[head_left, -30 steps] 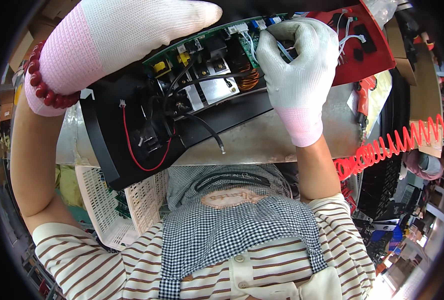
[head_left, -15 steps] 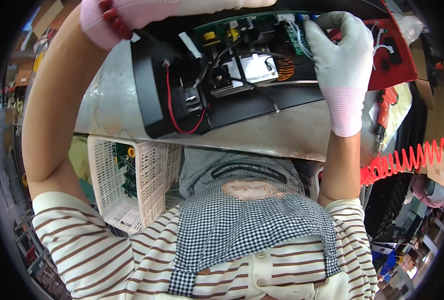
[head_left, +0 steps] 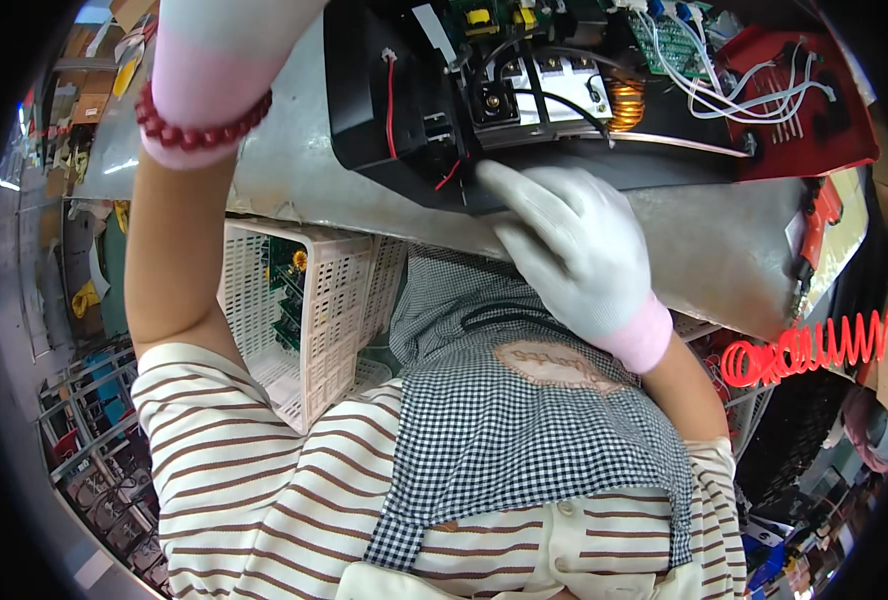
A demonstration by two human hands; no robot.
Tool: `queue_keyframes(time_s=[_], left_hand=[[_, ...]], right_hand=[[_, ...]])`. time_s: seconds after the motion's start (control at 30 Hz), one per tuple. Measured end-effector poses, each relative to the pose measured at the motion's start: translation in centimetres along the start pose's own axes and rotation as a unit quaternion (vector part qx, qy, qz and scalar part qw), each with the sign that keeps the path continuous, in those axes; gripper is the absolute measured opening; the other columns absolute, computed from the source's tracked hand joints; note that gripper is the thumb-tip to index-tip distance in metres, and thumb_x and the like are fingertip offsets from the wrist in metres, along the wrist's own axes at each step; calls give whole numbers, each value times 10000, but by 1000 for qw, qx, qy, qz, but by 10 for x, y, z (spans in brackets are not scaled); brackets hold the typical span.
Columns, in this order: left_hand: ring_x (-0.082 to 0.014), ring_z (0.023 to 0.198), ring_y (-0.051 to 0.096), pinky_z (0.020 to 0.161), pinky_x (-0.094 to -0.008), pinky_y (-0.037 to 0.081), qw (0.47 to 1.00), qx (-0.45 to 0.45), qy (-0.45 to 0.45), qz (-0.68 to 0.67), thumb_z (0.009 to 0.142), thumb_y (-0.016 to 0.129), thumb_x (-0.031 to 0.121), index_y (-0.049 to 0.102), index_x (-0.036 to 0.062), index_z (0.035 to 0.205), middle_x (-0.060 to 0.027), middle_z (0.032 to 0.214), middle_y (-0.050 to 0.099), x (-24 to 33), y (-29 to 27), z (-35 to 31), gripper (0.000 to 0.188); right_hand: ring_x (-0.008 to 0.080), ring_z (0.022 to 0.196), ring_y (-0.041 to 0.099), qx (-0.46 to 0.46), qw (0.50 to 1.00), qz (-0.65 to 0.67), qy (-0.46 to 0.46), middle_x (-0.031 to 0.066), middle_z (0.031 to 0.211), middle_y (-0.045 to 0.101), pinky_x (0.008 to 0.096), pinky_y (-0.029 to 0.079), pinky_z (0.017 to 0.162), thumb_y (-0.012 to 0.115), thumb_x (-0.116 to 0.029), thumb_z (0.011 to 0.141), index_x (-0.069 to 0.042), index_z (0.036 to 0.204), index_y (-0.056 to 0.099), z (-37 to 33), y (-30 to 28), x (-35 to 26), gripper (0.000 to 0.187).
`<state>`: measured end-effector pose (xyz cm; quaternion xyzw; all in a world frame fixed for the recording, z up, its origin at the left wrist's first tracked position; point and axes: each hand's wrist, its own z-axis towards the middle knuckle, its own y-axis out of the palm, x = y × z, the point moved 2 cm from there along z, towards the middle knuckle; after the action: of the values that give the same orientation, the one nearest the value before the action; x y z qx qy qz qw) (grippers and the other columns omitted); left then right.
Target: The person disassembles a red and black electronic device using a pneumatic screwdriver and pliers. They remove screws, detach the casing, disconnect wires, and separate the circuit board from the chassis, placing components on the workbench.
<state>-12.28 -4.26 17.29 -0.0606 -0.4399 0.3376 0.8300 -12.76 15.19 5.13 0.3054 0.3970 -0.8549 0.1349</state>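
Observation:
A black metal housing (head_left: 384,140) lies on the bench with a red end panel (head_left: 844,130) at its right. Inside are a circuit board (head_left: 664,45), a copper-wound coil (head_left: 626,103) and silver metal blocks (head_left: 569,92). White cables (head_left: 704,95) run loosely toward the red panel. My right hand (head_left: 579,250), in a white and pink glove, is at the housing's near edge, close to a thin red wire (head_left: 392,110). Its fingers are stretched and apart, with nothing visible between them. My left hand (head_left: 239,45), also gloved, reaches past the top edge; its fingers are out of view.
The worn metal bench (head_left: 704,235) runs across in front of me. Below it stands a white plastic basket (head_left: 329,320) holding green circuit boards (head_left: 286,290). At the right lie a red air tool (head_left: 817,220) and a coiled red hose (head_left: 814,350).
My right hand has left the connectors at the board's far right and come nearer and leftward to the housing's near edge. My left hand has moved farther out of view. The view has shifted.

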Motion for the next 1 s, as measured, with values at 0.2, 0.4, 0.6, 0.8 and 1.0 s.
queue_keyframes(time_s=[0.2,0.4,0.6,0.8,1.0], left_hand=[[-161,1126,648,1043,-314,478,998,-8,-59,-18,1041,586,152,630,-43,1252,-114,1177,709,-5,-6,-21,290],[-171,1125,642,1038,-323,479,998,-7,-58,-12,1030,592,125,622,-46,1242,-117,1175,700,-11,-5,-24,273],[-178,1126,647,1029,-332,488,998,-23,-51,-5,1002,595,82,625,-46,1237,-122,1167,699,-5,-8,-24,269],[-241,1097,673,1001,-374,509,976,-156,111,101,822,672,-58,713,-28,1100,-136,1116,714,17,-1,0,282],[-251,984,688,867,-359,535,924,-286,192,163,770,776,-10,765,43,1024,-99,987,733,36,14,4,259]], right_hand=[[309,825,653,-127,990,39,-37,136,919,667,393,533,768,721,-108,855,-61,1146,698,19,22,19,296],[175,836,652,-132,870,384,279,51,938,683,308,529,791,724,-101,893,-11,1015,690,12,-1,24,156],[85,852,642,125,804,550,190,50,1053,717,244,540,788,730,-46,926,13,1106,706,-4,-55,21,190],[85,672,612,95,805,507,293,141,1014,720,205,502,654,623,-128,1025,9,1128,645,16,-64,16,173],[51,596,583,71,826,448,333,73,866,728,185,430,526,714,-165,969,-1,1078,688,35,-61,-2,199]])
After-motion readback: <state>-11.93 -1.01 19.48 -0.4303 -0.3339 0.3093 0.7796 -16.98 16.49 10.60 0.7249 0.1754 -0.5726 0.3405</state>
